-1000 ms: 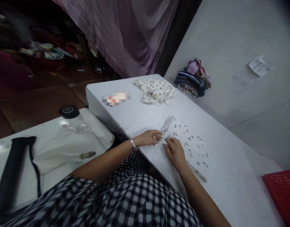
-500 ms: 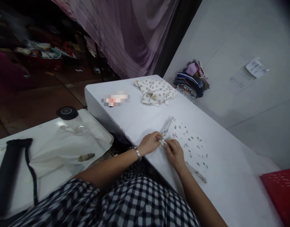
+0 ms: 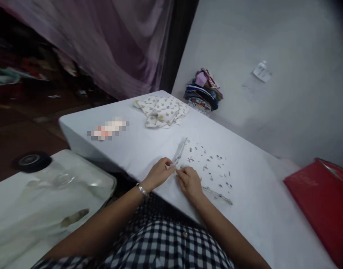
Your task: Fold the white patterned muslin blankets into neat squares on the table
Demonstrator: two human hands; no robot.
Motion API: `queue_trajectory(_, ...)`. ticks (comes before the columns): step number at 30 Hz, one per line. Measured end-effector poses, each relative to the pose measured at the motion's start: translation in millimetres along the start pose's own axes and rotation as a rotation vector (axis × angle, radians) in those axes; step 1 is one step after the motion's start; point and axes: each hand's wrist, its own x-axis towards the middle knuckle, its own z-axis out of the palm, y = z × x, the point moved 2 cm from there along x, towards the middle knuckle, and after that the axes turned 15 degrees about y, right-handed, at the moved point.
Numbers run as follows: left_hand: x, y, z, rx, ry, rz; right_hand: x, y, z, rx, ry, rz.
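A folded white cloth (image 3: pixel 209 164) with small grey and dark prints lies flat on the white-covered table (image 3: pixel 249 209). At its near left corner, the fingertips of my left hand (image 3: pixel 160 173) are pinched together on the cloth's edge. Close beside them, my right hand (image 3: pixel 190 182) grips the same corner with thumb and bent fingers. The bit of cloth between the fingertips is small and partly hidden. Farther back on the table rests a crumpled white cloth (image 3: pixel 162 110) with grey and yellow prints.
To the right is a red bag or case (image 3: pixel 314 201). A pile of folded clothes (image 3: pixel 202 91) sits by the wall behind the table. On the left, a second white table (image 3: pixel 84 179) carries a round black object (image 3: pixel 33 161). A purple curtain (image 3: pixel 126 48) hangs at the back.
The view has turned right, so the tables appear farther left and more of the red bag shows. My hands stay at the folded cloth's corner, with the fingertips now closer together.
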Motion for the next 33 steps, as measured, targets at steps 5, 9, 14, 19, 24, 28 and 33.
queue_trajectory(5,7.6,7.1,8.8,0.245,0.006,0.07,-4.9,4.5,-24.2,0.093,0.009,0.014)
queue_trajectory(9,12.5,11.3,10.8,0.305,-0.066,0.029,-36.9,51.3,-63.8,0.033,0.158,0.186)
queue_trajectory(14,17.0,11.2,9.2,0.279,-0.101,-0.022,-103.4,114.4,-110.1,0.113,0.266,0.746)
queue_trajectory(19,24.1,15.6,13.8,0.221,-0.086,-0.061,-134.1,129.1,-127.3,0.311,0.395,1.265)
queue_trajectory(24,33.1,25.8,25.3,0.246,-0.132,-0.076,-119.5,128.1,-119.5,0.51,0.29,1.507)
queue_trajectory(28,43.3,31.6,27.6,0.234,-0.175,-0.106,-107.3,127.6,-116.9,0.509,0.251,1.454)
queue_trajectory(33,71.1,32.5,12.4,0.204,-0.059,-0.05,-105.3,107.1,-103.7,0.697,0.223,1.469)
